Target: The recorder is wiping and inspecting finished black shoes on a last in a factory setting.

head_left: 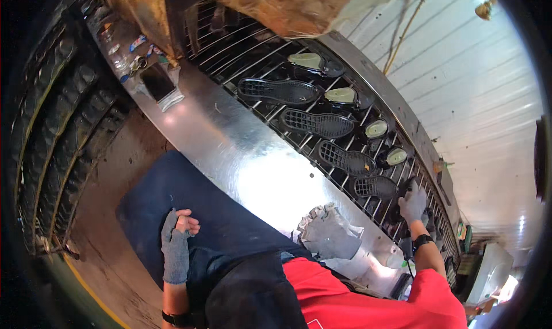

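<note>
We see a barred rack (236,70) beneath our right grip (413,204), a metal tabletop (210,119) left of it. Also leftward, black soles (317,124) line up beside pale-centred shoe pieces (341,95), seemingly spaced for easy lifting. That grip bends over a dark piece (409,186), hold unclear; our left grip (178,245), loosely half-open, looks empty.

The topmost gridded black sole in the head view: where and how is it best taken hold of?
Probably pinch the gridded black sole by both side edges of its gridded end, coming from the metal bench side: it lies flat, with that end pointing toward the bench.
</note>
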